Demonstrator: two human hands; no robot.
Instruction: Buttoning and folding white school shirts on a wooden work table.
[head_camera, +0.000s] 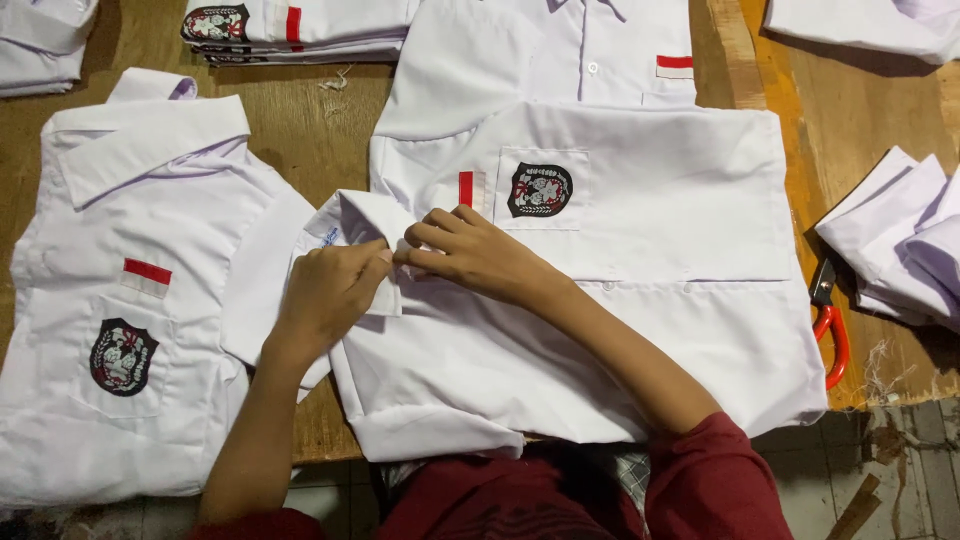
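We work white shirt (600, 300), flat on table (320, 140), collar (365, 220) at shirt's left end, long axis left-right. Left hand (330, 295) pinches collar edge; right hand (470, 255) grips collar, fingers curled. Both touching collar. Red scissors (830, 325) right of shirt.

Shirt (600, 300) on table (300, 130), both hands at its collar (365, 225): left hand (330, 290), right hand (470, 250). Left of grip: second shirt (130, 300). Behind: third shirt (560, 60), folded stack (300, 25). Far right: scissors (830, 325), folded pile (900, 240).
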